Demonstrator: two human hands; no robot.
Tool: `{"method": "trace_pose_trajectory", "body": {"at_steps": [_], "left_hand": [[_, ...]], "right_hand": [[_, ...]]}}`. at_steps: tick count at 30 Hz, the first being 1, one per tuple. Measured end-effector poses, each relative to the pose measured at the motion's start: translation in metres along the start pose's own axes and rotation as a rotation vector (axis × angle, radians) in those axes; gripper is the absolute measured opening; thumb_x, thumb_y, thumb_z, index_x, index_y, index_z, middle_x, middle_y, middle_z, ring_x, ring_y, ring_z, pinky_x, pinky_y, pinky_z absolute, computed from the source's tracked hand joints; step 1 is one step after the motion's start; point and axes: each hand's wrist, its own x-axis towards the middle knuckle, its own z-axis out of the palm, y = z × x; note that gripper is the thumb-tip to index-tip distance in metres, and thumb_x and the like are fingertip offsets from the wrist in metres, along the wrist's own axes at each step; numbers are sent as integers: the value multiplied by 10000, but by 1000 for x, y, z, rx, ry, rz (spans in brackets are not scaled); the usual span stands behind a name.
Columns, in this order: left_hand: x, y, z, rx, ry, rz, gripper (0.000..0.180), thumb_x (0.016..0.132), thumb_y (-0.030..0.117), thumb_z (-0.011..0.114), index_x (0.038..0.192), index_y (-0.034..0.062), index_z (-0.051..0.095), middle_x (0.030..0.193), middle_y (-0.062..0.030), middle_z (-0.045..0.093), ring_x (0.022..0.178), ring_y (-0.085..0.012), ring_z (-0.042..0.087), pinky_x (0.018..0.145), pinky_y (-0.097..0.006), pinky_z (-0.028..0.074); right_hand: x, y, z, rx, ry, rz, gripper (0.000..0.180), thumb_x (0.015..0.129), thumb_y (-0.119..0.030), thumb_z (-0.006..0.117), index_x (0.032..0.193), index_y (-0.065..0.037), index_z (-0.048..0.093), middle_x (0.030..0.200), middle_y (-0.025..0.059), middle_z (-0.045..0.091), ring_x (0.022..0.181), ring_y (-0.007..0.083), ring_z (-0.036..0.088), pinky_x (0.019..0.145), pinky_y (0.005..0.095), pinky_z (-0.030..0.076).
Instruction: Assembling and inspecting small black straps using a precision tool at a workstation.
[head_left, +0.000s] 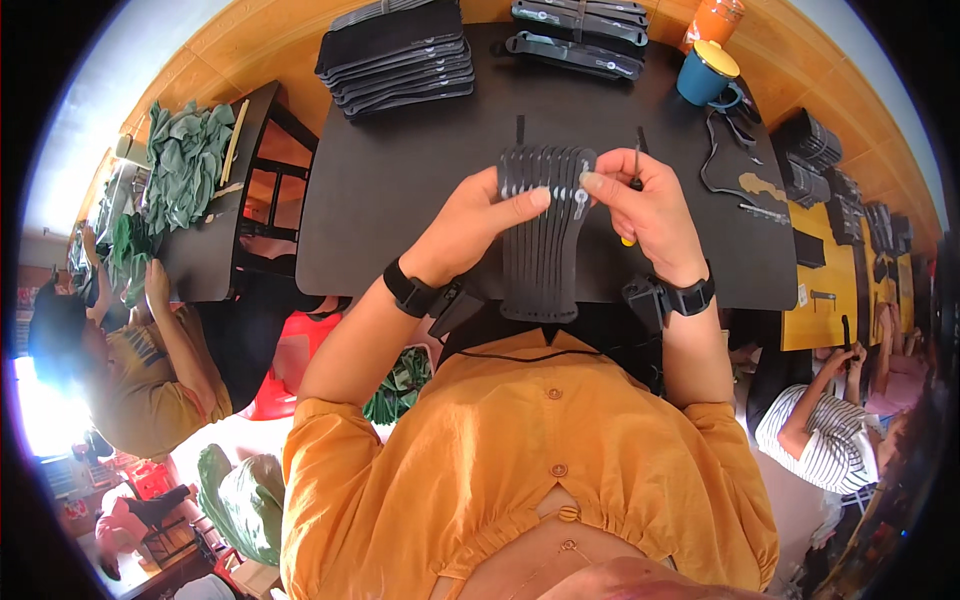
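Observation:
A fanned stack of dark grey flat straps (541,255) with rounded ends and small white marks hangs at the table's near edge. My left hand (488,212) is closed around its upper left side, thumb across the front. With thumb and forefinger, my right hand (648,205) pinches the upper right edge, close to a small light ring-shaped mark. Tucked in that same hand is a thin pointed tool (637,183) with a dark and yellow handle, its tip pointing away from me. Part of the handle is hidden by my fingers.
The dark table (400,190) bears a tall pile of black flat pieces (400,70), tied bundles (578,45), a blue mug (705,78) with yellow lid, an orange container (715,20) and loose black straps (715,150). People work at tables left and right.

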Motion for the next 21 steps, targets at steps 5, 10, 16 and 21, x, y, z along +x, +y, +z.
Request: {"method": "trace_pose_trajectory", "body": {"at_steps": [5,10,16,21], "left_hand": [[14,13,6,59,93,-85,309,886,212,729,1085,-21,687,969,-51,692,889,-101,632,793,-236,503],[19,7,10,258,157,-5,255,872,192,734,1013,-20,711,900,-48,696,842,-101,628,752,-242,501],[21,6,9,61,205,-86,214,853,168,743,969,-10,719,875,-42,692,813,-104,619,717,-246,481],[20,13,12,-170,211,-201,170,844,124,738,946,-9,710,872,-45,686,791,-117,626,714,-243,483]], "right_hand": [[-1,-5,8,-157,-102,-38,175,881,-143,727,979,-25,642,797,-3,637,653,38,539,577,188,419],[5,7,11,-407,95,-320,173,889,-171,723,963,-37,641,782,-21,637,734,57,563,653,229,452],[3,6,22,-708,167,-533,121,878,-101,679,942,-32,602,830,65,617,704,216,612,624,302,483],[3,6,21,-843,118,-781,135,841,-24,659,932,-49,562,859,90,595,706,298,609,597,349,494]]}}
